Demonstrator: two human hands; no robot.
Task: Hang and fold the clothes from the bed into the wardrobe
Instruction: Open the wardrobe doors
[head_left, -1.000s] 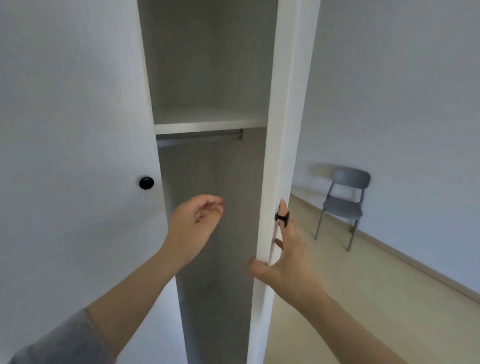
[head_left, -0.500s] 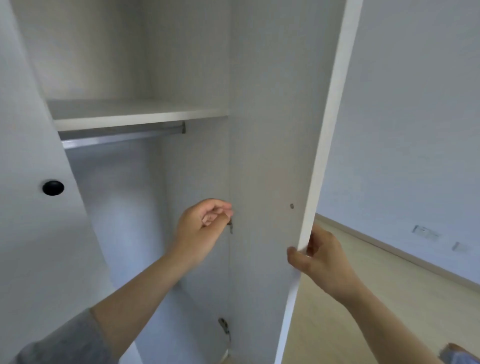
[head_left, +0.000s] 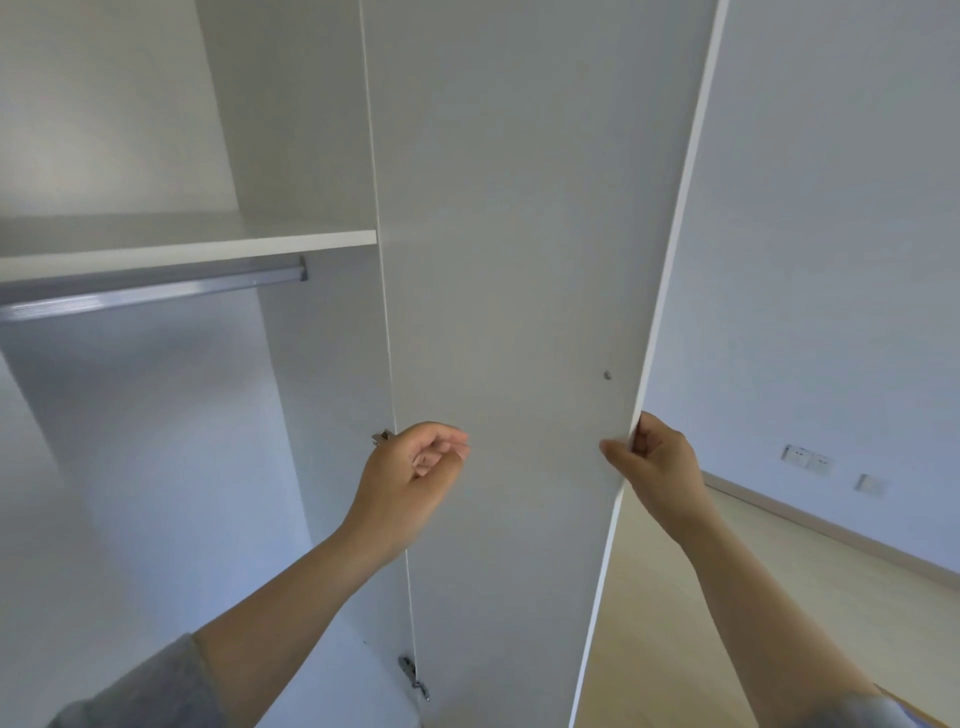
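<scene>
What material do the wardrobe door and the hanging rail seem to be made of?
Wardrobe door: probably laminated board with a matte white finish; its face is flat and even, without grain, and its edge is a thin white strip. The right hand grips that edge.

Hanging rail: seemingly metal, perhaps aluminium, with a satin silver finish; it shows long bright reflections.

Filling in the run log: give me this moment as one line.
step: opening wardrobe | right hand: gripping door edge | left hand: loosely curled, holding nothing | rail: bare | clothes: none in view
</scene>
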